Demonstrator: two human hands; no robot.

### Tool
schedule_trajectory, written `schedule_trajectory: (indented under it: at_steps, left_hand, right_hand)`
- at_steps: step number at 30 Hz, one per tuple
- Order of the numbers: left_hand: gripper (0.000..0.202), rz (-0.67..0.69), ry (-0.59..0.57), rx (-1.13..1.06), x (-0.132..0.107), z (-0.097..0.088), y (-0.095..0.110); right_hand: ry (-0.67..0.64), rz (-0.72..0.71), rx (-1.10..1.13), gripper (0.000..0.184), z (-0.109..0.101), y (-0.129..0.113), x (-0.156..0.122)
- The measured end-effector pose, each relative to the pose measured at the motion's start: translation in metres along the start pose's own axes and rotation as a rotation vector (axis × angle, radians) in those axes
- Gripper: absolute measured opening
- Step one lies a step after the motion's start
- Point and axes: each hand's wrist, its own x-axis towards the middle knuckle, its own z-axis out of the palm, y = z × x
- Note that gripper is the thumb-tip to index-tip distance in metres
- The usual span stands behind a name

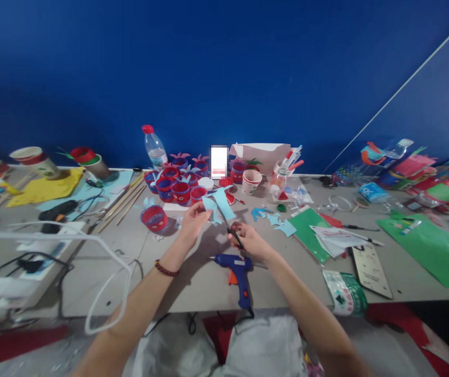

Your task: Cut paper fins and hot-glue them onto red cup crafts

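My left hand [193, 222] pinches a piece of light blue paper [224, 203] above the middle of the table. Dark-handled scissors [235, 238] are in my right hand [250, 241], its fingers wrapped round the handles. The blades reach up to the paper, partly hidden behind it. Below both hands lies a blue glue gun [240, 272] with an orange trigger, its nozzle pointing left. Several light blue paper scraps [275, 221] are spread to the right of my right hand. A red cup with a blue rim [154, 218] stands left of my left hand.
Behind my hands stand several red and blue decorated cups [181, 191] and a plastic bottle [155, 149]. Green card [309, 230] and a metal plate [371, 269] lie to the right. Wooden sticks [124, 201], a power strip [39, 272] and a looping white cable [128, 283] are left.
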Motion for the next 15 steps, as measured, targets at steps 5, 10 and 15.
schedule_trajectory:
  at_steps: [5,10,15]
  left_hand:
    - [0.020,0.023,0.053,0.022,-0.0007,-0.0007,0.0020]
    - [0.020,0.020,0.051,0.035,-0.0025,0.0009,0.0036]
    - [0.025,-0.018,-0.021,0.069,-0.0029,0.0030,0.0013]
  right_hand:
    - [0.005,-0.001,-0.015,0.042,0.0000,0.0009,-0.0008]
    - [0.007,0.003,-0.018,0.041,0.0010,-0.0011,-0.0014]
    - [0.019,-0.005,-0.028,0.040,0.0008,-0.0009,0.0002]
